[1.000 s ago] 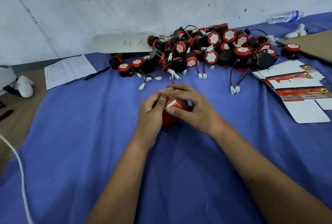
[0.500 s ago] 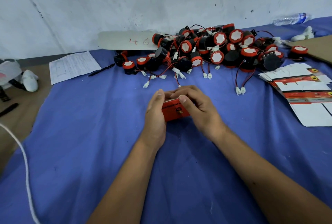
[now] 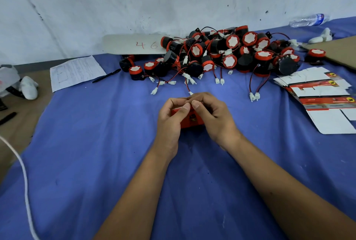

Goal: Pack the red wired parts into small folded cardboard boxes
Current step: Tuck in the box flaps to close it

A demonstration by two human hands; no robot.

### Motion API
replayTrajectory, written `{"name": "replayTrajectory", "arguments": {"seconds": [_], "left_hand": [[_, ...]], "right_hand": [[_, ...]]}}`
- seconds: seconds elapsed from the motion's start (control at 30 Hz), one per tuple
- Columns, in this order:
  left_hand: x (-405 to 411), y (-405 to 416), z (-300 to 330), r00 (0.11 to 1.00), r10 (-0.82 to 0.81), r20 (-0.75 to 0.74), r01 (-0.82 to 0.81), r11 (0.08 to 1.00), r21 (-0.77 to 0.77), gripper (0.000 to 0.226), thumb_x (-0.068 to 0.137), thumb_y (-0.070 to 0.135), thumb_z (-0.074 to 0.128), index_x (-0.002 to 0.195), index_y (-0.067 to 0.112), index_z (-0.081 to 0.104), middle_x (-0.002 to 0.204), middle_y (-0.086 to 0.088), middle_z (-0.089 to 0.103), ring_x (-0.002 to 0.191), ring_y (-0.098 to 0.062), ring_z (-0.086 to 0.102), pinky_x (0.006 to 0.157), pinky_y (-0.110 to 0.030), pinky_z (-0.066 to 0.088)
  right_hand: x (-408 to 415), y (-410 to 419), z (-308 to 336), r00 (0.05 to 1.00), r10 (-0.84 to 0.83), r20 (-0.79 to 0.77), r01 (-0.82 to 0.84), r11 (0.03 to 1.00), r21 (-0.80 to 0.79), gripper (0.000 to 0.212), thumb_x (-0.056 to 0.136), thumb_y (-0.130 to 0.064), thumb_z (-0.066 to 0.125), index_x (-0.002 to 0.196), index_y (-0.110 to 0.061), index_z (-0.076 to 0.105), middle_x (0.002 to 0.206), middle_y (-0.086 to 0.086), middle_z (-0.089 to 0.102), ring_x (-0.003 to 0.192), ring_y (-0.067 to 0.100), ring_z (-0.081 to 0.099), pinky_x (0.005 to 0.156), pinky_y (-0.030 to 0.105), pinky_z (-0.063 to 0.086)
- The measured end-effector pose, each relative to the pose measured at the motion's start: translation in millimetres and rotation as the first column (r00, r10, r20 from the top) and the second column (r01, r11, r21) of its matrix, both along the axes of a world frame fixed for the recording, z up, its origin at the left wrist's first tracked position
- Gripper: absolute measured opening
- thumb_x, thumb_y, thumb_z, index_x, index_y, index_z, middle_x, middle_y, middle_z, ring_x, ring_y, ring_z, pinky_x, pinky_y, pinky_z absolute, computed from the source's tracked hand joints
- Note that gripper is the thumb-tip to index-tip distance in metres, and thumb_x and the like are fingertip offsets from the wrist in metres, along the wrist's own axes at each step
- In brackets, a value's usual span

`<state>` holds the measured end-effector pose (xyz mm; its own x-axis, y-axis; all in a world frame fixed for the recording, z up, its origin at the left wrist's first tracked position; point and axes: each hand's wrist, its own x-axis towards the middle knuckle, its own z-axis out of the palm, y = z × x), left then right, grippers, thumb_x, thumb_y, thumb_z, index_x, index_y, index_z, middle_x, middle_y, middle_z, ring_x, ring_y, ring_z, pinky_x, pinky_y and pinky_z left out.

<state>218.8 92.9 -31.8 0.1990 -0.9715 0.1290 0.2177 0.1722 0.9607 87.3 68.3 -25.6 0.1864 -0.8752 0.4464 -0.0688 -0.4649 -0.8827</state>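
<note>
A small red folded cardboard box (image 3: 193, 120) sits on the blue cloth at the middle of the view. My left hand (image 3: 171, 118) grips its left end and my right hand (image 3: 212, 116) grips its right end, thumbs meeting over its top edge. The box's contents are hidden. Behind it lies a pile of red and black wired parts (image 3: 221, 55) with white connectors trailing toward me. A stack of flat unfolded red and white boxes (image 3: 323, 93) lies at the right.
A paper sheet (image 3: 75, 71) and a pen (image 3: 106, 76) lie at the back left. A card marked 46 (image 3: 134, 44) leans on the wall. A water bottle (image 3: 308, 20) lies at the far right, brown cardboard (image 3: 341, 49) beside it. A white cord (image 3: 23, 182) runs down the left.
The box has gone from being turned between my hands with a flap open to lying flat with its red side up. Both thumbs now press together on its top.
</note>
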Motion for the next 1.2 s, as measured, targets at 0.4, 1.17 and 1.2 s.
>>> {"name": "replayTrajectory", "arguments": {"seconds": [0.4, 1.17, 1.2], "left_hand": [[1.1, -0.4, -0.6, 0.997, 0.040, 0.066, -0.038, 0.999, -0.027, 0.020, 0.091, 0.017, 0.072, 0.107, 0.004, 0.070, 0.113, -0.015, 0.074, 0.111, -0.038, 0.069, 0.095, -0.050, 0.059], [7.5, -1.9, 2.5, 0.989, 0.056, 0.140, -0.048, 0.997, -0.059, 0.010, 0.096, 0.015, 0.072, 0.102, 0.017, 0.080, 0.100, -0.002, 0.079, 0.095, -0.015, 0.074, 0.080, -0.028, 0.059], [7.8, -2.1, 3.3, 0.991, 0.059, 0.122, -0.054, 0.998, -0.046, 0.009, 0.097, 0.016, 0.071, 0.100, 0.018, 0.080, 0.098, -0.002, 0.079, 0.091, -0.013, 0.074, 0.077, -0.026, 0.059]], "right_hand": [[-3.9, -1.1, -0.6, 0.992, 0.065, 0.105, -0.077, 0.989, 0.122, 0.013, 0.101, -0.013, 0.059, 0.111, -0.009, 0.066, 0.109, 0.006, 0.071, 0.104, 0.030, 0.064, 0.089, 0.039, 0.055], [-6.4, -6.3, -4.6, 0.977, 0.009, 0.211, -0.050, 0.981, 0.189, 0.009, 0.099, -0.015, 0.064, 0.102, -0.011, 0.072, 0.097, 0.005, 0.073, 0.091, 0.019, 0.066, 0.080, 0.032, 0.055], [-6.2, -7.1, -4.7, 0.975, -0.005, 0.222, -0.042, 0.977, 0.208, 0.011, 0.099, -0.018, 0.063, 0.100, -0.011, 0.072, 0.094, 0.005, 0.072, 0.089, 0.018, 0.065, 0.079, 0.033, 0.055]]}}
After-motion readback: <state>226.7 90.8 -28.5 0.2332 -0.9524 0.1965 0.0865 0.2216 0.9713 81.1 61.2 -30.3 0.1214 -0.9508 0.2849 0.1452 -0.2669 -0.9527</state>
